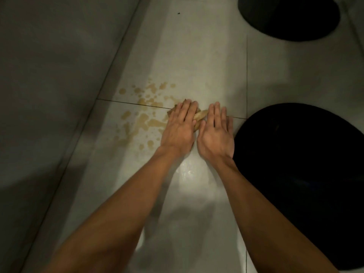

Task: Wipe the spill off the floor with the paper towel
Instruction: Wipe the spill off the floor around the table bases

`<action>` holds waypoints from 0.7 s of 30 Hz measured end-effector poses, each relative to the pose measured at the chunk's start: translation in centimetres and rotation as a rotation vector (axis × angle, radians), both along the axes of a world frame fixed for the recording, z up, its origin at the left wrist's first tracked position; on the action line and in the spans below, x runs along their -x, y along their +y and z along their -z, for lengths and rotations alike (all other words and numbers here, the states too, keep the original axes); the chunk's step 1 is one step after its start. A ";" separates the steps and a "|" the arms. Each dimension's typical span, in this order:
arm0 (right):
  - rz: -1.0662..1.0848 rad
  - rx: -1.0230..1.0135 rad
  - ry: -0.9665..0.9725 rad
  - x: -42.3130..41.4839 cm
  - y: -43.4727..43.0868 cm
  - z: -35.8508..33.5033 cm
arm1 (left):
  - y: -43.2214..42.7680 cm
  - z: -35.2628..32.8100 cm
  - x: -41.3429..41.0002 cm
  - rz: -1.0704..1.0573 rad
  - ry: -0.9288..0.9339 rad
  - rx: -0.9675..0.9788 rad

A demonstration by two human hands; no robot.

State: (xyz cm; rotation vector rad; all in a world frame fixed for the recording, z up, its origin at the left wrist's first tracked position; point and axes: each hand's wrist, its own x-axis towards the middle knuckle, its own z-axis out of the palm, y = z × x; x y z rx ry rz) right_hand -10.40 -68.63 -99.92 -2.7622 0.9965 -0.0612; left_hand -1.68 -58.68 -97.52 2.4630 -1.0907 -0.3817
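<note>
A tan-brown spill (144, 119) lies in blotches and drops on the pale floor tiles, left of my hands. A soaked, brown-stained paper towel (200, 116) is pressed flat on the floor at the spill's right edge. My left hand (180, 128) lies palm down on the towel's left part, fingers together. My right hand (216, 131) lies palm down on its right part. Most of the towel is hidden under both hands; only a strip shows between them.
A grey wall (49, 75) runs along the left, meeting the floor on a diagonal line. A round black object (295, 18) stands at the top right. A large dark shape (305, 164) fills the right side next to my right hand. A wet sheen (189, 170) shows below my wrists.
</note>
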 end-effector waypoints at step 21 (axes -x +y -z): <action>0.031 -0.021 0.035 -0.5 0.0 0.1 | 0.8 0.9 -1.0 -0.062 -0.047 0.047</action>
